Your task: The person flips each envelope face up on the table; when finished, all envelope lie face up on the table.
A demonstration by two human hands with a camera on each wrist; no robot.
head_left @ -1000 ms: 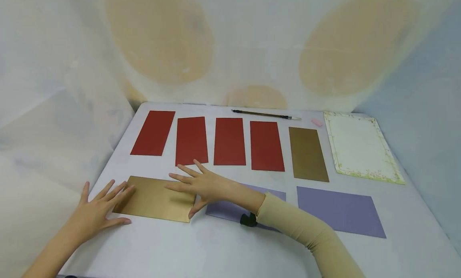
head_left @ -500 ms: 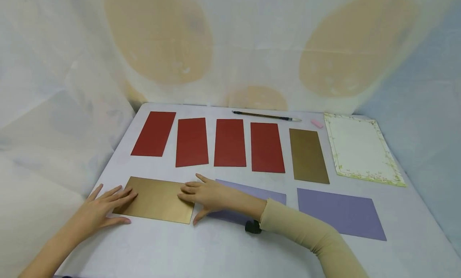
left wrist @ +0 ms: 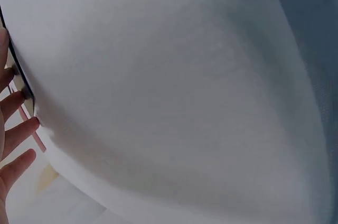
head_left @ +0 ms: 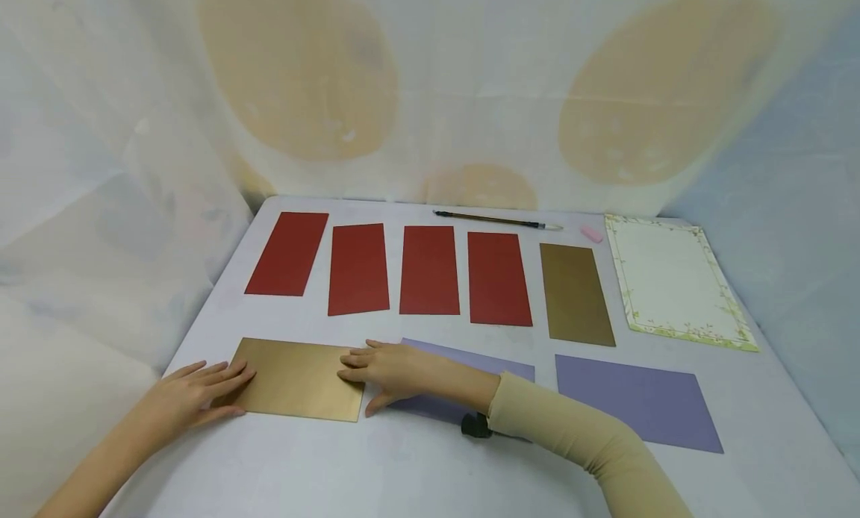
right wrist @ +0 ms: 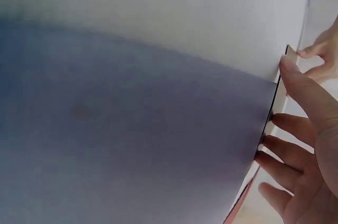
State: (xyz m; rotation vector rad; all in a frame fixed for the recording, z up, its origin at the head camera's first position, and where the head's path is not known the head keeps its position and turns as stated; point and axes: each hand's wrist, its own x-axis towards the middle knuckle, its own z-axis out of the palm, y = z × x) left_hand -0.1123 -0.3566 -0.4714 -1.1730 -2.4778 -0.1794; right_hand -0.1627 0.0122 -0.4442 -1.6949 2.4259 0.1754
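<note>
A gold rectangular card (head_left: 298,380) lies flat at the front left of the white table. My left hand (head_left: 191,400) rests its fingertips on the card's left end, with the thumb along the near edge. On the right end lie the fingertips of my right hand (head_left: 390,370), the thumb reaching down beside the corner. Neither hand is curled round the card. In the left wrist view, spread fingers (left wrist: 20,138) touch the card's edge. The right wrist view has the thumb (right wrist: 309,94) and fingers along the card's dark edge. A purple card (head_left: 437,407) lies partly hidden under my right forearm.
Several red cards (head_left: 430,270) stand in a row behind, with a brown-gold card (head_left: 578,294) at its right. A second purple card (head_left: 638,398) lies front right. Farther back are a brush (head_left: 490,219), a pink eraser-like block (head_left: 591,234) and a flower-bordered sheet (head_left: 678,279).
My right hand has come down onto the gold card's right end and its spread fingers have drawn closer together. The left hand's fingers have lowered and flattened on the left end.
</note>
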